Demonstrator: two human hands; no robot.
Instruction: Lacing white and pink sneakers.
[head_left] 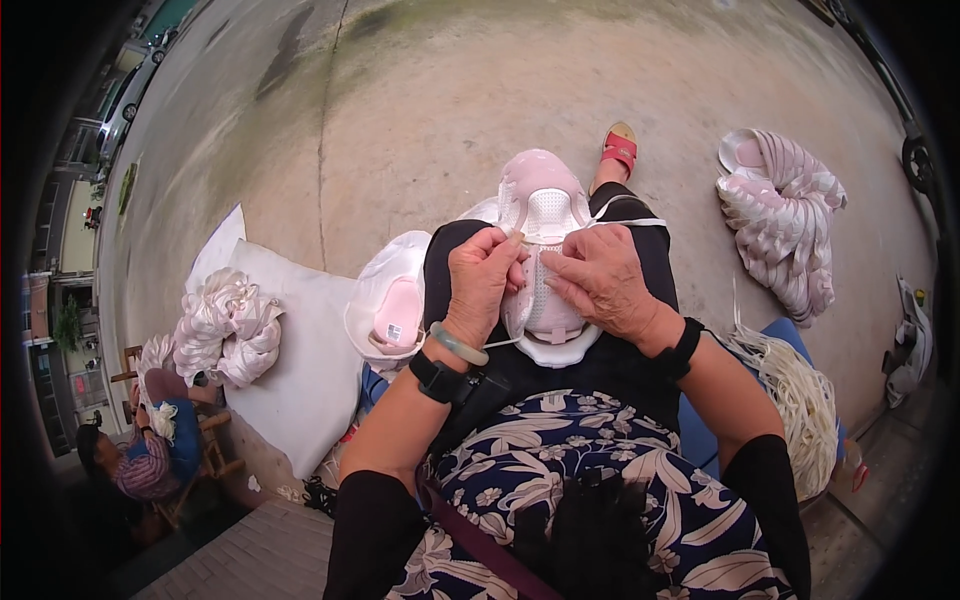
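Observation:
A pink and white shoe upper (pixel 541 292) lies across my lap, its mesh tongue facing up and its pink rounded end pointing away from me. My left hand (pixel 482 268) pinches a white shoelace at the left edge of the opening. On the opposite edge, my right hand (pixel 605 272) has its fingers curled over the upper; what lies under the fingertips is partly hidden. One stretch of lace (pixel 640 222) trails right from behind my right hand, and another hangs by the heel. A second pink and white upper (pixel 398 308) sits beside my left knee.
A ring-shaped bundle of uppers (pixel 228 328) rests on a white sheet (pixel 300 290) at left; another bundle (pixel 785 215) is on the concrete at right. White laces (pixel 790 400) hang over a blue surface near my right elbow. A seated person (pixel 150 455) works at far left.

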